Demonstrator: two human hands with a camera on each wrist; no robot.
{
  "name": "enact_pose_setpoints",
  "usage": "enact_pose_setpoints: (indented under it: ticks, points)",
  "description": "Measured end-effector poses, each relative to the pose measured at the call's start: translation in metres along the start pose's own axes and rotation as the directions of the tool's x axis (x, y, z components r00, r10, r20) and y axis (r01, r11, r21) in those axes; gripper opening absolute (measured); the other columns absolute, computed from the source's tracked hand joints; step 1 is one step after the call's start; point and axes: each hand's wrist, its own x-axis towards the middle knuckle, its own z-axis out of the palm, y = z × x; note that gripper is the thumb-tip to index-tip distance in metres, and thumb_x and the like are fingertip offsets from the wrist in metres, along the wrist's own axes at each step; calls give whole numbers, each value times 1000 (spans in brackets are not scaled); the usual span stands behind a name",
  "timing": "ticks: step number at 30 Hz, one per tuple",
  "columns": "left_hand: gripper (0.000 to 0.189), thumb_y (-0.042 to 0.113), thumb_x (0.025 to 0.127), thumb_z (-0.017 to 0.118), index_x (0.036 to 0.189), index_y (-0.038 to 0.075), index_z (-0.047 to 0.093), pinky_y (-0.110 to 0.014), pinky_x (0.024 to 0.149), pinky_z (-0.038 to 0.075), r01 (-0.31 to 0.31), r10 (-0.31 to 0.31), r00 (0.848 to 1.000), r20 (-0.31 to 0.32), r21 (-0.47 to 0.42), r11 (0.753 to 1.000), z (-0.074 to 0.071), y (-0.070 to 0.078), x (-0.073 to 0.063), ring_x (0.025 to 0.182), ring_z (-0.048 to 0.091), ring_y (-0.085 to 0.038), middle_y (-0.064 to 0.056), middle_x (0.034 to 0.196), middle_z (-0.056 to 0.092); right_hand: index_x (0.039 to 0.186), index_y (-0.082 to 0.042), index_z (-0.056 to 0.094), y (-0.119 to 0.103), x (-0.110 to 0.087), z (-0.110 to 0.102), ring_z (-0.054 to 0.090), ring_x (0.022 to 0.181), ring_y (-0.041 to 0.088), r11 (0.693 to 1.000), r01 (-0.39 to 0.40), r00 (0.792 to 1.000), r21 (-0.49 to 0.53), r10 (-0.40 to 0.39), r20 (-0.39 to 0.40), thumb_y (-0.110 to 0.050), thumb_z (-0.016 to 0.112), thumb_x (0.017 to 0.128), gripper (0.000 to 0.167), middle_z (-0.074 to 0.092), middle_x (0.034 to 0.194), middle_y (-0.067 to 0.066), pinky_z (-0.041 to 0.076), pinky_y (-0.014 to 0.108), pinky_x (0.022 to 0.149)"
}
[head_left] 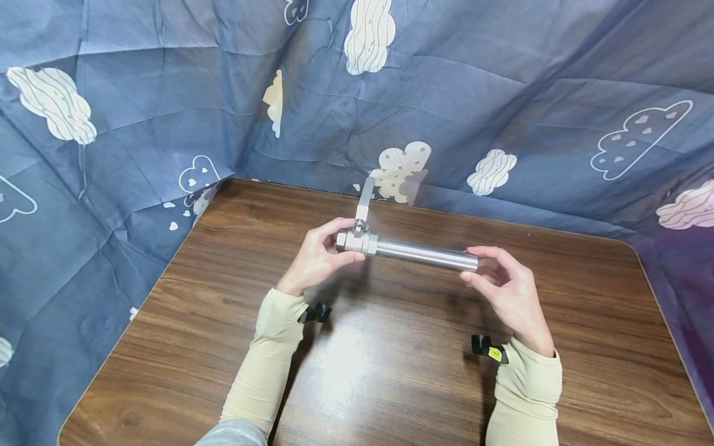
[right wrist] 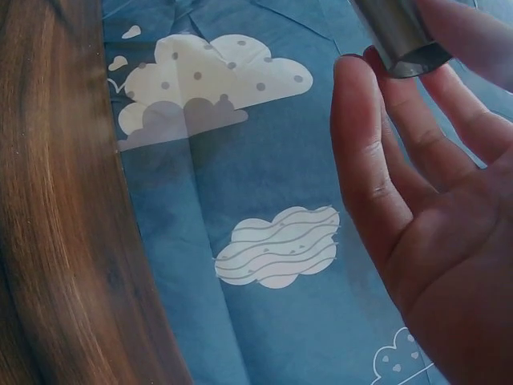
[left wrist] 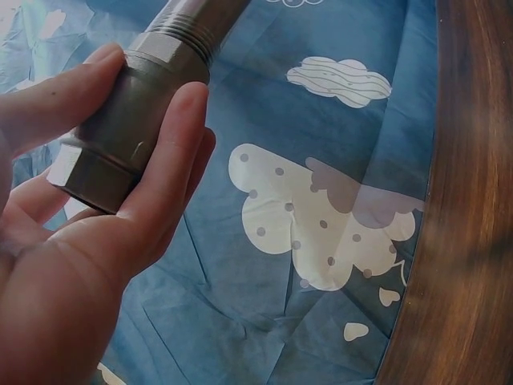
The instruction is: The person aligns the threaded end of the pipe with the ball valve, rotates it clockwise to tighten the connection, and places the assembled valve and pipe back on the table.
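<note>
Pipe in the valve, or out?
In, partly: the pipe runs straight into the valve without a gap; the left wrist view shows bare thread at the joint. Depth: cannot tell.

at the centre of the head view, the pipe (head_left: 426,253) is smooth, glossy metal; the valve (head_left: 358,242) at its left end is metal with a duller sheen. the table (head_left: 401,359) below has wood grain and a glossy surface. the backdrop (head_left: 312,124) across the top is creased cloth; the sleeves (head_left: 262,359) at lower left and right are matt fabric.
</note>
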Motion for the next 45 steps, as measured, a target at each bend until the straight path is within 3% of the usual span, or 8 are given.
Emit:
enact_pose_setpoints:
  ticks: [5, 11, 17, 25, 29, 32, 38, 45]
  points:
    - [54, -7, 73, 77, 124, 0, 59, -21, 78, 55, 9, -9, 1000, 1, -16, 1000, 0, -1, 0, 84, 63, -11, -20, 115, 64, 121, 6, 59, 0, 0, -1, 65, 81, 2, 1000, 21, 1000, -4, -21, 4, 7, 71, 81, 42, 69, 87, -8, 54, 12, 70]
    - [53, -7, 73, 77, 123, 0, 60, -21, 77, 55, -3, 3, 1000, 2, -17, 1000, 1, 1, 0, 84, 63, -12, -21, 114, 65, 120, 1, 61, 2, 1, -1, 65, 70, 3, 996, 43, 999, -78, -42, 13, 3, 66, 88, 33, 68, 82, -7, 55, 15, 66]
    - [54, -8, 73, 77, 124, -1, 59, -21, 77, 55, -10, 10, 1000, -1, -21, 1000, 1, 1, -1, 83, 63, -11, -21, 114, 65, 121, 3, 60, 4, 2, 1, 63, 68, 2, 992, 60, 998, -115, -59, 13, 2, 63, 90, 32, 66, 82, -10, 53, 15, 64]
    - [55, -6, 74, 77, 125, -1, 58, -22, 76, 56, -2, 2, 1000, -3, -10, 1000, 1, 0, 0, 81, 63, -10, -22, 111, 64, 124, 5, 54, 5, 3, 4, 66, 72, 3, 996, 79, 997, -46, -78, 26, 2, 54, 95, 30, 65, 93, -10, 56, 18, 67]
    - [55, -5, 74, 77, 126, -1, 58, -23, 75, 56, -2, 2, 1000, -6, -2, 1000, 1, 0, -1, 80, 63, -10, -23, 110, 64, 123, 4, 56, 3, 3, 4, 66, 74, 2, 996, 67, 997, -60, -65, 36, -2, 53, 97, 27, 65, 96, -12, 56, 17, 70]
    - [56, -5, 74, 77, 126, -1, 58, -22, 74, 56, -1, 1, 1000, -15, 2, 1000, 1, 0, -1, 80, 63, -11, -22, 109, 64, 124, 1, 56, 2, 2, 3, 64, 76, 0, 995, 58, 997, -87, -53, 56, 0, 59, 93, 31, 65, 94, -13, 54, 13, 71]
    - [57, -5, 73, 78, 126, 0, 58, -22, 73, 56, 6, -6, 1000, -25, -11, 1000, 0, -1, -1, 80, 63, -11, -21, 109, 64, 128, 3, 52, 0, 0, 4, 65, 83, 0, 997, 64, 996, -45, -61, 71, 16, 72, 75, 58, 65, 94, -8, 55, 12, 74]
    - [56, -6, 73, 78, 125, 0, 58, -23, 75, 57, 1, -1, 1000, -18, -17, 1000, 0, 0, -2, 81, 63, -12, -22, 109, 64, 122, 4, 53, 1, 0, 4, 62, 78, 0, 996, 75, 997, -38, -74, 34, 21, 71, 72, 56, 64, 88, -7, 54, 11, 72]
